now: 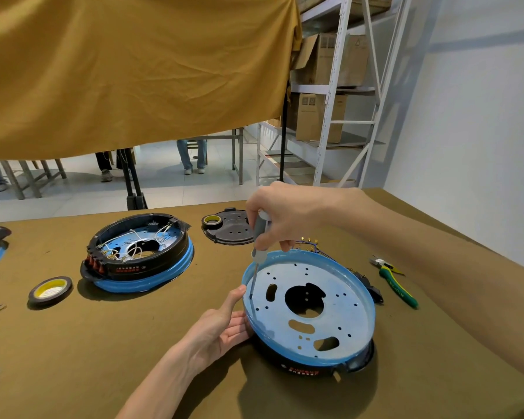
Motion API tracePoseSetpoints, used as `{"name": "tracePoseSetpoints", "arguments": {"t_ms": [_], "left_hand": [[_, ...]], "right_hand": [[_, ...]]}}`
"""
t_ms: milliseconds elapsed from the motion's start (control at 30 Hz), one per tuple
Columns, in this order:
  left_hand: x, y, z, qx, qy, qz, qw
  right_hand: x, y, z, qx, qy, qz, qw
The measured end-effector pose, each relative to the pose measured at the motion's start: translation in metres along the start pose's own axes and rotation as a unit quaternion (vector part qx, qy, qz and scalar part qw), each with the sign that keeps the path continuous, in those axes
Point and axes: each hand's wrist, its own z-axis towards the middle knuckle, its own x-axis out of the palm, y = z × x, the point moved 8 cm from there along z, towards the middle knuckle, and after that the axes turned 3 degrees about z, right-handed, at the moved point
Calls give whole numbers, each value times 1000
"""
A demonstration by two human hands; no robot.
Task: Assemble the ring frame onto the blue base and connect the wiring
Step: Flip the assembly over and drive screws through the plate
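Step in hand, as judged: fastening the blue base point(330, 300) to the black ring frame point(357, 362) beneath it, with the wiring not yet begun on this unit. The base sat dish-up on the counter point(133, 343) in front of the person, right of centre, its black ring showing only along the near and right lower edge.

Right hand point(280, 220): fingers wrapped round the grey handle of a screwdriver point(256, 258), held near upright, tip resting at a small hole close to the base's left rim. Whether a screw sat under the tip could not be told.

Left hand point(224, 325): fingers straight and relaxed, palm up against the left outer wall of the base, thumb reaching to the rim just beside the screwdriver shaft, steadying it.

Next move likely calls for downward pressure kept in line with the hole while turning, the left hand bracing the base against rotation.

The base looked pale blue, glossy, round, with a large central opening, several oblong slots and many small holes. Loose wires with terminals point(309, 241) lay just behind its far rim. A finished unit point(139, 252) sat well apart to the left.
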Motion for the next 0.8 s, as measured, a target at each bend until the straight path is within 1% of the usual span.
{"name": "tracePoseSetpoints", "arguments": {"t_ms": [133, 200, 300, 367, 467, 567, 667, 733, 800], "left_hand": [[0, 0, 1, 0, 1, 1, 1000], [0, 0, 1, 1, 3, 1, 1000], [-2, 1, 2, 2, 4, 3, 1000], [-2, 1, 3, 2, 7, 5, 1000], [-1, 1, 4, 7, 8, 9, 1000], [-1, 1, 5, 5, 7, 11, 1000], [-2, 2, 5, 1, 5, 7, 1000], [-2, 2, 5, 1, 5, 7, 1000], [-1, 2, 5, 4, 7, 15, 1000]], "right_hand": [[1, 6, 4, 5, -24, -47, 999], [3, 8, 5, 4, -7, -62, 998], [6, 8, 3, 0, 32, -54, 998], [5, 9, 3, -12, 15, -43, 999], [6, 9, 3, -6, -9, -37, 999], [7, 7, 4, 7, -3, -54, 999], [7, 7, 3, 0, 23, -59, 998], [6, 8, 3, -16, 15, -68, 997], [5, 7, 3, -12, -7, -64, 998]]}}
